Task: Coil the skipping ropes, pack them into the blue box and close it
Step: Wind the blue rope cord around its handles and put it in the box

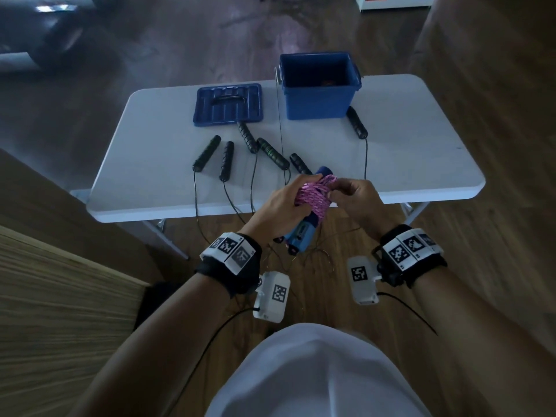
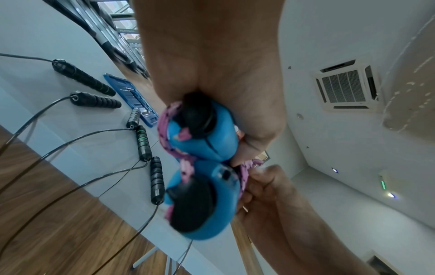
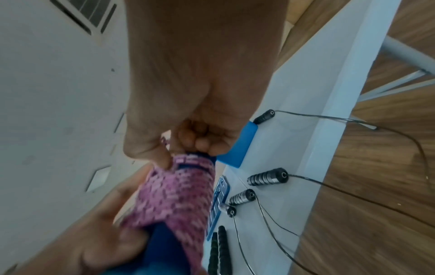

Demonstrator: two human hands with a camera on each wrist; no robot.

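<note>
My left hand [image 1: 281,206] grips both handles [image 1: 301,233] so the coil can't unwind; right hand [image 1: 355,197] pinches the pink rope [image 1: 316,194] end to tuck it.

Both hands are raised together, left hand [image 1: 281,207] gripping, right hand [image 1: 356,200] pinching.

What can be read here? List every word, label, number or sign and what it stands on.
No text reads clearly.
Left wrist band, right wrist band: black-and-white square codes only; the tiny marks beside them are too small to read.
Dark frame behind the table: pale lettering, too blurred to read.
Pink rope, blue box, lid: none visible.
</note>
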